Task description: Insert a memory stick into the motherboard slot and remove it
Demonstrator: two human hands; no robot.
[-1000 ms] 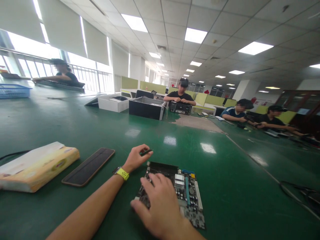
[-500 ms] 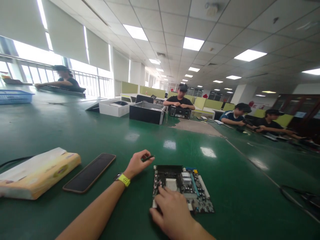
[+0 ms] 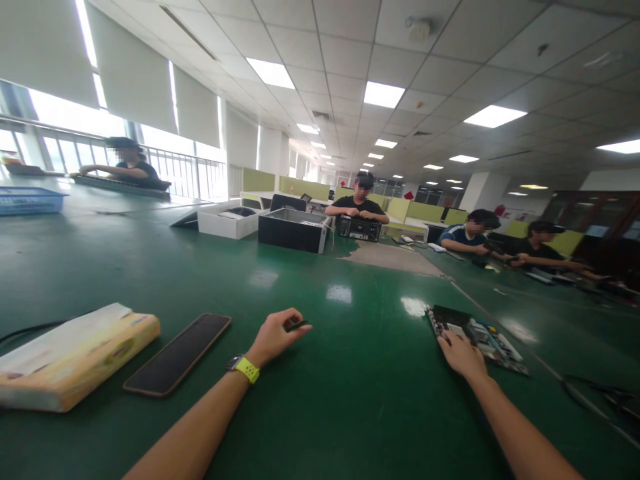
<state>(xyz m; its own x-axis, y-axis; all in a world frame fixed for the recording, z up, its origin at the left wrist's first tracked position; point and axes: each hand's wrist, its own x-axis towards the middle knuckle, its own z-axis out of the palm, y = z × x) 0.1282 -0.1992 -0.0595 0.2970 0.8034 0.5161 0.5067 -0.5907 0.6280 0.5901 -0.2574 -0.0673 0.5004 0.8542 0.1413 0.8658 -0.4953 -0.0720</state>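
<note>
My left hand [image 3: 280, 335], with a yellow-green watch strap at the wrist, is closed above the green table [image 3: 350, 400]. Pinched in its fingers is a small thin dark strip [image 3: 297, 325], mostly hidden by the hand; its exact kind does not show. Further right, my right hand [image 3: 463, 353] grips the left and near part of a motherboard [image 3: 493, 339]. The board is turned at an angle, with light blue and white slots visible on its right half. My fingers cover part of its near left side.
To the left lie a phone [image 3: 179, 355] and a pack of tissues [image 3: 80, 357]. Further back stand an open black computer case [image 3: 293, 231] and a white box [image 3: 227, 225]. Several people work around the table, one behind another case [image 3: 359, 229]. Cables [image 3: 600, 393] lie at the right.
My right hand has moved the motherboard from in front of me to the right and farther away, turning it slightly. My left hand stays nearly in place with the dark strip.
</note>
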